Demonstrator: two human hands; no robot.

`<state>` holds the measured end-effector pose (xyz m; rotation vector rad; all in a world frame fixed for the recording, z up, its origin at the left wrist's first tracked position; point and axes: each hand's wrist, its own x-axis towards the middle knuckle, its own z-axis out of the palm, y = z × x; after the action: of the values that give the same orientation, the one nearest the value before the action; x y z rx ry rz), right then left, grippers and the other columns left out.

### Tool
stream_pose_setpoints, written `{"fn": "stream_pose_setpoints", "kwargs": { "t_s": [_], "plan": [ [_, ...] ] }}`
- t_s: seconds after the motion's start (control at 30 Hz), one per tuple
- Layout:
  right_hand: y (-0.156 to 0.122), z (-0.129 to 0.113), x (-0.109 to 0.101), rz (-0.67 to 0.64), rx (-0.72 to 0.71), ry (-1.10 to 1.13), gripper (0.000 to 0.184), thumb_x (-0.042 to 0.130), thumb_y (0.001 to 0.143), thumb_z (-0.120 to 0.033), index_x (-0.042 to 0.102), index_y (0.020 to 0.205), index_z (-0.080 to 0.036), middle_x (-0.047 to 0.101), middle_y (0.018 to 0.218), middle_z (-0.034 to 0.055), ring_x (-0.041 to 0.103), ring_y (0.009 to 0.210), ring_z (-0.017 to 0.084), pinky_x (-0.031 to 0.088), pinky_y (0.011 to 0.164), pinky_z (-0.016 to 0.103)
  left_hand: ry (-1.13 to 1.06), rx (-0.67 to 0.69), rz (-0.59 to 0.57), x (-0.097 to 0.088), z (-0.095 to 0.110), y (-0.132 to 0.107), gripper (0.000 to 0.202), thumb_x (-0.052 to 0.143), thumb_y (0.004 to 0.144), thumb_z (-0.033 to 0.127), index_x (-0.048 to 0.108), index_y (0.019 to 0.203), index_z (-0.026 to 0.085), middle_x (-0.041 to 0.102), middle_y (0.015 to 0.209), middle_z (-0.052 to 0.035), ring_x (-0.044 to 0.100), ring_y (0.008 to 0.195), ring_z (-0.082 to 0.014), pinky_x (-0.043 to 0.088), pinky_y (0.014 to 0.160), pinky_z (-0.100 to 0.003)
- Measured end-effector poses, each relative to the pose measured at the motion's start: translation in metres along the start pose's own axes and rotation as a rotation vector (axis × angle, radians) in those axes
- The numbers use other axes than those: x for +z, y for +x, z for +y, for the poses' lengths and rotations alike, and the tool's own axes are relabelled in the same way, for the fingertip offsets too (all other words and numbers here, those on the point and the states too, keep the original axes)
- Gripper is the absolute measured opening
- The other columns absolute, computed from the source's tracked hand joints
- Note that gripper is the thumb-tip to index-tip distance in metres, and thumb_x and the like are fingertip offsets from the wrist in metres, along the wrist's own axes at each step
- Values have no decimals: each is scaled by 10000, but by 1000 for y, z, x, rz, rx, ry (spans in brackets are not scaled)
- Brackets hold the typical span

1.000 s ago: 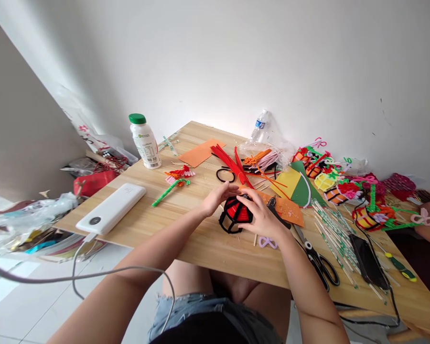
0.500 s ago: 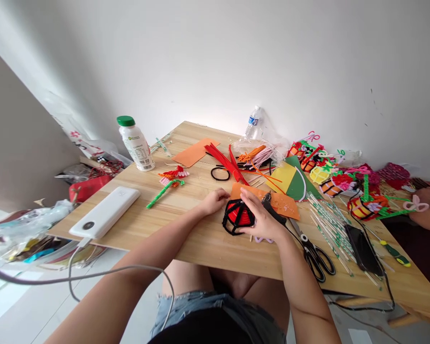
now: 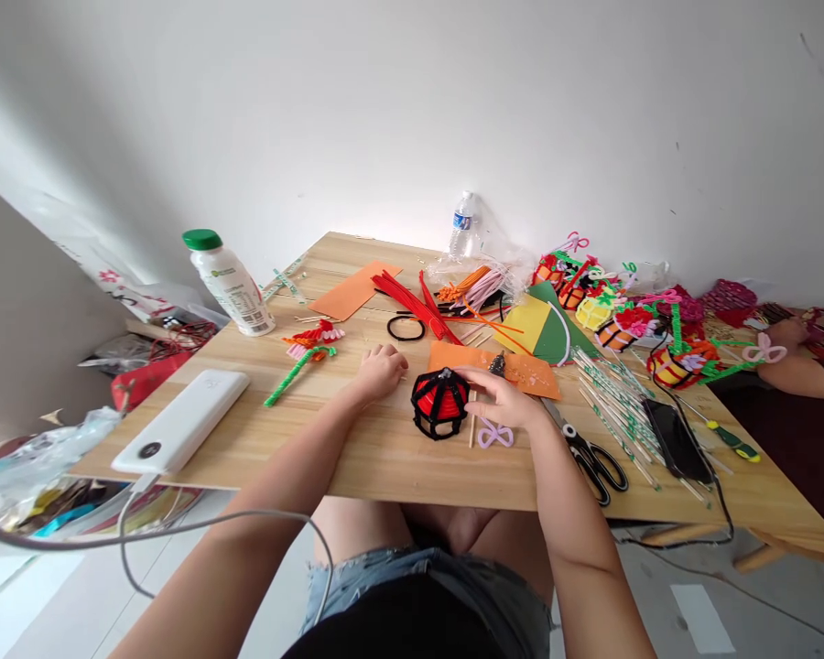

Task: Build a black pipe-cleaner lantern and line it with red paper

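A black and red lantern-like craft (image 3: 440,403), with fuzzy black strips over red panels, stands upright on the table. At its right side is my right hand (image 3: 503,399), its thumb and fingers around the edge and over the top. To the left, my left hand (image 3: 382,373) lies on the wood, apart from the lantern. Its fingers are curled down, and whatever may be in them is hidden. Just under my right hand lie a lilac pipe-cleaner bow (image 3: 495,434) and a thin wooden stick (image 3: 472,421). Behind it, a dark-tipped glue gun (image 3: 498,364) lies on orange card (image 3: 528,373).
Scissors (image 3: 594,462), paper-wrapped sticks (image 3: 618,403), a phone (image 3: 677,439) and a screwdriver (image 3: 733,441) lie right. Finished lanterns (image 3: 614,320) stand behind, near another person's arm (image 3: 796,371). Red pipe cleaners (image 3: 412,302) are farther back; a power bank (image 3: 182,421) and bottle (image 3: 230,284) are left.
The lantern has gone from tilted under my right hand to upright on the table. My right hand has shifted to its side, uncovering the lilac bow. My left hand has drawn away leftward.
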<state>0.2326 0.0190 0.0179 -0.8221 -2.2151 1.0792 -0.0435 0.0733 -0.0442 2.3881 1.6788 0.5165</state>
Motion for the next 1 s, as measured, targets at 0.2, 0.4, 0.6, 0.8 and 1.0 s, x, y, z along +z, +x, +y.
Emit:
{"fn": "stream_pose_setpoints", "kwargs": {
  "t_s": [0.2,0.4,0.6,0.8,1.0],
  "plan": [
    [1,-1,2,6,11,20,574,631,855,-347,463,1395,-250,468,1449,77,430,1350,241,378,1122,413,-92,-110,203,-2,-7,6,312,436,813,124,701,970,176,630,1076,-149,532,1085,-314,409,929,-477],
    [-3,2,-3,24,46,91,555,596,880,-386,444,1399,-259,450,1459,89,447,1337,240,379,1123,435,-645,-17,182,-10,13,0,373,409,904,378,659,1067,153,692,1037,-113,630,978,-234,483,889,-376],
    [-2,-1,-4,93,110,129,489,583,882,-434,516,1333,-256,526,1392,98,509,1283,250,416,1092,458,-1092,104,-50,-14,25,-12,581,467,880,579,588,1250,147,659,1201,-145,577,1162,-282,412,1030,-436],
    [2,3,2,175,131,98,440,584,875,-455,577,1270,-260,566,1352,78,540,1245,242,430,1078,450,-1287,330,-283,-15,28,-19,766,604,774,634,446,1411,240,473,1440,-152,407,1350,-339,337,1096,-490],
    [6,1,2,302,205,79,337,511,909,-422,652,1149,-231,647,1229,81,603,1150,221,492,1005,413,-1235,344,-328,-16,22,-16,989,705,642,672,352,1462,248,378,1496,-177,336,1394,-349,301,1115,-506]
  ]
}}
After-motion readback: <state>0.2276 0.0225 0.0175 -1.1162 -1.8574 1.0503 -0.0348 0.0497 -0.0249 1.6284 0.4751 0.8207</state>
